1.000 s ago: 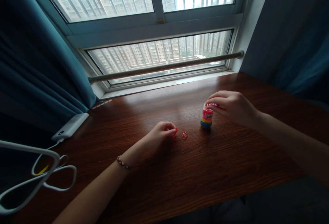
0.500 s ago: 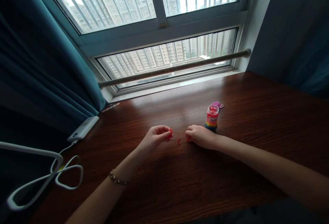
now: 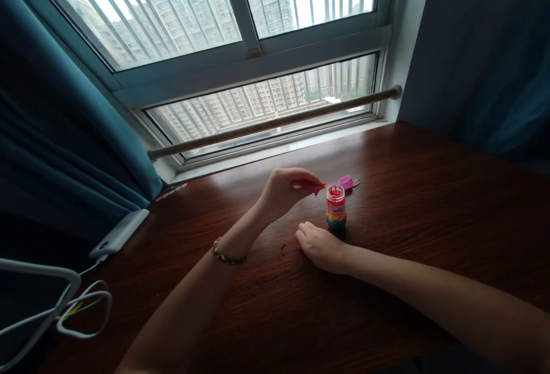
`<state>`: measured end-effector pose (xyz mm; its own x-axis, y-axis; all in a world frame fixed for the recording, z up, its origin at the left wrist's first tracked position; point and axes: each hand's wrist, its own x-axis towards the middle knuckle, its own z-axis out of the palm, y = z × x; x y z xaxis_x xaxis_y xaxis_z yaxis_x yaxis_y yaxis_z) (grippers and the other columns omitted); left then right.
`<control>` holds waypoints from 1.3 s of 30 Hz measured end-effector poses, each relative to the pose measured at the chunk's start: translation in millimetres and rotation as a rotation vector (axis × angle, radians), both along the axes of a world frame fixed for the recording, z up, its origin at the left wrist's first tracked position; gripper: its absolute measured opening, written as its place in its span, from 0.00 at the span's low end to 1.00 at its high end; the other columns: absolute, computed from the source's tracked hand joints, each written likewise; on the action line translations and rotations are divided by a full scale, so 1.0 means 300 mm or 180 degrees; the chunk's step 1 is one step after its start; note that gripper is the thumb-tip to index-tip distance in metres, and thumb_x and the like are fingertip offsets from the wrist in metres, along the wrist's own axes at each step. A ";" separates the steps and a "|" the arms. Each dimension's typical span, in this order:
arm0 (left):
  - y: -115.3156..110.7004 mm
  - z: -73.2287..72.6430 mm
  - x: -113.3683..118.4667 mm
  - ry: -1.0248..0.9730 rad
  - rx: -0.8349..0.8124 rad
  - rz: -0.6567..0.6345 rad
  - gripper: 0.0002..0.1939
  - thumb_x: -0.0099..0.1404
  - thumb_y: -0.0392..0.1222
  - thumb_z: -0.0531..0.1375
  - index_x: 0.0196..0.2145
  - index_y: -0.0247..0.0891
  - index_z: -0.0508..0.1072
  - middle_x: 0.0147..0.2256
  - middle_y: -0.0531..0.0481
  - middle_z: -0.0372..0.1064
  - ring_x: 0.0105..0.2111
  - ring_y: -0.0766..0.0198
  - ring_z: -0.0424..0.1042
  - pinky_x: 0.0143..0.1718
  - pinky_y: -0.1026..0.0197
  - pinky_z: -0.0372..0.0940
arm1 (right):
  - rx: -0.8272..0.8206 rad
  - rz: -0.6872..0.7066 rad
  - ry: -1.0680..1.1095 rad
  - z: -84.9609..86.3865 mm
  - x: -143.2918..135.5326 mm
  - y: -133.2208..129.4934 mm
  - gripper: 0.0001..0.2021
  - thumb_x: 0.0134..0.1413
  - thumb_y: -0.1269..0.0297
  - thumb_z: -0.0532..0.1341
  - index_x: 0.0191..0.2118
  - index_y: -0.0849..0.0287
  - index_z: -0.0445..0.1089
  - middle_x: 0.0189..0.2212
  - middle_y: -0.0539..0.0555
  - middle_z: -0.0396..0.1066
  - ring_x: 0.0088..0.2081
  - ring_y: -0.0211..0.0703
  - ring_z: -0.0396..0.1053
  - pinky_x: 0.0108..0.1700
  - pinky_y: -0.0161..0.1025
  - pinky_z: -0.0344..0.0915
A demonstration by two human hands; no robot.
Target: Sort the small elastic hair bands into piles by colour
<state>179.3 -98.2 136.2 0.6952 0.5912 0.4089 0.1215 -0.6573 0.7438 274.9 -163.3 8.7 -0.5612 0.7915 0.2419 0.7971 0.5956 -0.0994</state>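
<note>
My left hand [image 3: 289, 189] is raised just left of a clear jar's mouth, its thumb and fingers pinched on small red pieces [image 3: 320, 188]. The jar [image 3: 336, 208] stands upright and uncapped; red bits show inside its top, with yellow and blue bands lower down. In front of it my right hand [image 3: 320, 246] rests on the table, fingers curled down. A bit of red shows at those fingertips, mostly hidden by the hand. One thin, bent red piece [image 3: 282, 249] lies on the wood, left of my right hand.
Behind the jar lies a pink lid [image 3: 346, 182] with a loop. A white power strip or box [image 3: 120, 233] with a white cable sits at the table's left edge by the blue curtain [image 3: 64, 105]. A rail [image 3: 275, 123] crosses the window at the far side.
My left hand has moved up and right with the red pieces, from above the table to beside the jar's mouth. My right hand stays by the jar; the whole view has shifted slightly.
</note>
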 end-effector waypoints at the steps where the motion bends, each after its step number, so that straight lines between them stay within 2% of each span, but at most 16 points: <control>1: 0.008 0.013 0.033 0.0199 0.0288 -0.0115 0.06 0.55 0.37 0.60 0.29 0.32 0.74 0.27 0.48 0.72 0.28 0.67 0.69 0.31 0.65 0.65 | 0.0017 0.0001 0.0015 0.000 0.001 -0.001 0.07 0.53 0.77 0.47 0.34 0.65 0.61 0.34 0.59 0.61 0.35 0.46 0.59 0.32 0.38 0.61; 6: 0.042 0.031 0.138 0.1012 0.1389 -0.0355 0.05 0.56 0.35 0.57 0.28 0.33 0.74 0.24 0.51 0.69 0.24 0.69 0.66 0.28 0.67 0.60 | 0.0032 0.0084 0.0032 0.003 0.005 -0.004 0.07 0.52 0.77 0.48 0.34 0.65 0.61 0.33 0.58 0.62 0.33 0.45 0.60 0.32 0.38 0.61; 10: 0.058 0.030 0.159 0.1427 0.1813 -0.0607 0.07 0.58 0.36 0.57 0.26 0.35 0.75 0.25 0.48 0.69 0.29 0.65 0.65 0.33 0.64 0.59 | 0.0017 0.0104 0.0001 0.008 0.009 -0.003 0.07 0.52 0.77 0.48 0.34 0.65 0.61 0.33 0.58 0.63 0.33 0.44 0.60 0.32 0.38 0.60; 12: 0.063 0.026 0.156 0.1451 0.1822 -0.0644 0.08 0.58 0.38 0.57 0.27 0.36 0.75 0.28 0.48 0.70 0.34 0.62 0.64 0.38 0.61 0.58 | -0.0013 0.0109 -0.0015 0.008 0.010 -0.002 0.07 0.52 0.77 0.48 0.34 0.65 0.62 0.33 0.58 0.63 0.33 0.44 0.61 0.33 0.38 0.60; 16: 0.057 0.006 0.138 0.1348 0.1874 -0.0448 0.08 0.59 0.41 0.57 0.28 0.39 0.75 0.38 0.48 0.68 0.43 0.58 0.59 0.47 0.53 0.52 | -0.0011 0.0135 -0.0029 0.006 0.009 -0.003 0.08 0.51 0.77 0.48 0.34 0.65 0.62 0.32 0.58 0.63 0.33 0.45 0.61 0.33 0.39 0.60; 21: 0.034 -0.015 0.108 0.1502 0.1701 -0.0490 0.17 0.65 0.43 0.48 0.30 0.40 0.75 0.48 0.50 0.62 0.51 0.54 0.51 0.53 0.47 0.45 | 0.0083 0.0121 -0.0063 0.006 0.006 -0.006 0.08 0.52 0.77 0.48 0.33 0.66 0.62 0.31 0.59 0.62 0.33 0.46 0.59 0.36 0.41 0.59; 25: 0.040 -0.012 0.090 0.1362 0.1626 -0.0496 0.16 0.65 0.44 0.47 0.35 0.42 0.75 0.48 0.49 0.63 0.51 0.55 0.52 0.54 0.47 0.45 | 0.0249 0.0194 -0.0171 0.014 0.003 -0.005 0.08 0.51 0.79 0.48 0.31 0.66 0.63 0.30 0.58 0.61 0.33 0.46 0.58 0.38 0.43 0.58; 28: 0.055 -0.001 0.081 0.1046 0.1684 -0.0487 0.13 0.64 0.42 0.51 0.34 0.41 0.75 0.46 0.48 0.66 0.50 0.56 0.55 0.53 0.48 0.48 | 0.0305 0.0158 -0.0151 0.012 0.000 -0.006 0.08 0.51 0.79 0.48 0.31 0.66 0.62 0.30 0.59 0.61 0.33 0.46 0.57 0.37 0.43 0.58; 32: 0.061 0.016 0.058 0.0515 0.1466 -0.0552 0.11 0.63 0.40 0.52 0.32 0.38 0.75 0.41 0.46 0.69 0.47 0.59 0.61 0.50 0.53 0.55 | 0.0242 0.0174 0.0181 0.005 -0.009 -0.016 0.09 0.50 0.80 0.48 0.31 0.64 0.61 0.31 0.58 0.61 0.32 0.44 0.56 0.36 0.40 0.59; 35: 0.054 0.014 0.014 0.0150 0.1134 -0.0223 0.11 0.62 0.41 0.53 0.30 0.36 0.74 0.39 0.45 0.69 0.42 0.62 0.65 0.46 0.58 0.59 | 0.0125 0.0196 0.0621 0.047 -0.008 -0.033 0.08 0.51 0.80 0.47 0.31 0.63 0.60 0.31 0.56 0.60 0.30 0.41 0.56 0.33 0.36 0.59; 37: 0.050 -0.004 -0.034 0.0046 0.0854 0.0171 0.12 0.62 0.42 0.53 0.30 0.35 0.74 0.37 0.44 0.69 0.39 0.63 0.67 0.41 0.61 0.61 | 0.0176 0.0192 0.0863 0.120 0.012 -0.046 0.08 0.53 0.78 0.47 0.32 0.63 0.60 0.31 0.55 0.61 0.29 0.39 0.56 0.31 0.34 0.58; 39: 0.049 -0.036 -0.094 0.0108 0.0572 0.0562 0.13 0.61 0.44 0.54 0.29 0.34 0.73 0.35 0.45 0.70 0.35 0.63 0.68 0.36 0.63 0.62 | 0.0277 0.0122 0.1111 0.225 0.057 -0.054 0.07 0.55 0.78 0.47 0.32 0.63 0.60 0.31 0.56 0.61 0.30 0.37 0.58 0.33 0.34 0.58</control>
